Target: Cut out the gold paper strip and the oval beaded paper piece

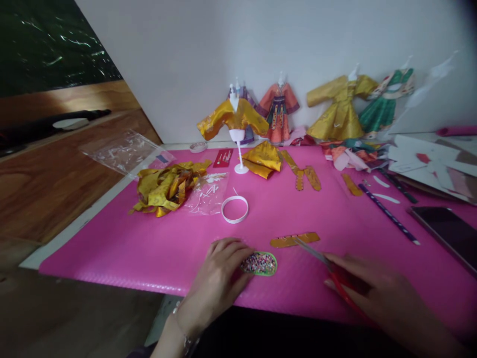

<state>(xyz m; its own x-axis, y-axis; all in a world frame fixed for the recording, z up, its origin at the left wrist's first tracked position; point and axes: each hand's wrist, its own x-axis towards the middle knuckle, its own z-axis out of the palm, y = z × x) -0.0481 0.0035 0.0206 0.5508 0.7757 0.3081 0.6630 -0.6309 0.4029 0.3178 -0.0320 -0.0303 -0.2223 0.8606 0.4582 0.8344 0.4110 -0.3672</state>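
Note:
My left hand (227, 266) rests at the near edge of the pink mat (141, 248), with its fingers closed on the left end of a small oval case (269, 263). The case has a green rim and a multicoloured speckled face. In my right hand (376, 288) are red-handled scissors (345, 291), blurred a little by motion. Their pointed metal tips reach the middle of a golden fabric strip (283, 242) that lies flat beyond the case. I cannot tell whether the tips touch it.
A white tape ring (235, 221) lies ahead of my left hand. Behind it, a white doll stand (241, 169) wears a golden jacket (219, 117). Golden scraps (160, 191) are heaped to the left. A pencil (389, 214) and a phone (445, 228) lie right; several dressed stands line the wall.

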